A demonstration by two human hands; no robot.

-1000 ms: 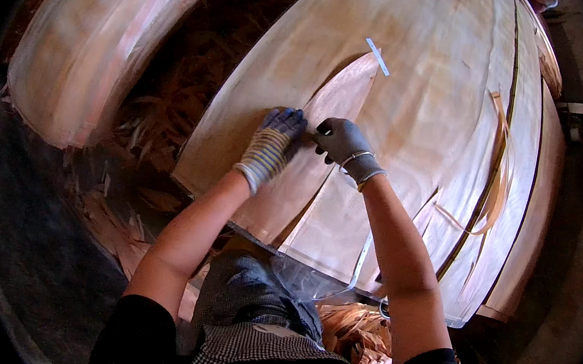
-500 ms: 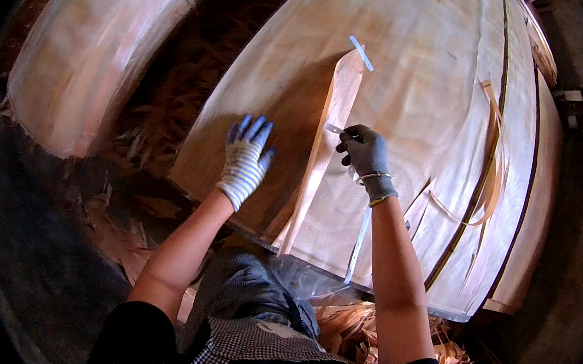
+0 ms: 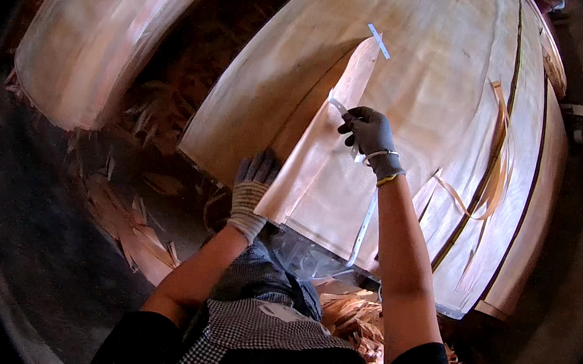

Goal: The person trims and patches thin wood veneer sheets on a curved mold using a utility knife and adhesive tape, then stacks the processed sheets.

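Note:
A broad pale wood veneer sheet lies in front of me on a stack. Down its left part runs a narrow raised flap of veneer, its edge lifted and casting a shadow. My left hand, in a striped glove, rests at the near left end beside this flap, fingers stretched and shaded. Over the flap's right side, my right hand, in a grey glove, pinches a short piece of white tape between thumb and fingers. Another tape piece crosses the flap's far tip. A long white strip hangs below my right wrist.
Another veneer stack stands at the far left, with dark, scrap-strewn ground between. Curled veneer strips lie on the sheet's right, near a dark gap. Veneer scraps heap below the near edge; more scraps lie at left.
My left hand has moved nearer to me and right, in against the flap. The flap's near end now stands wider and more lifted. My right hand keeps its pinch on the tape.

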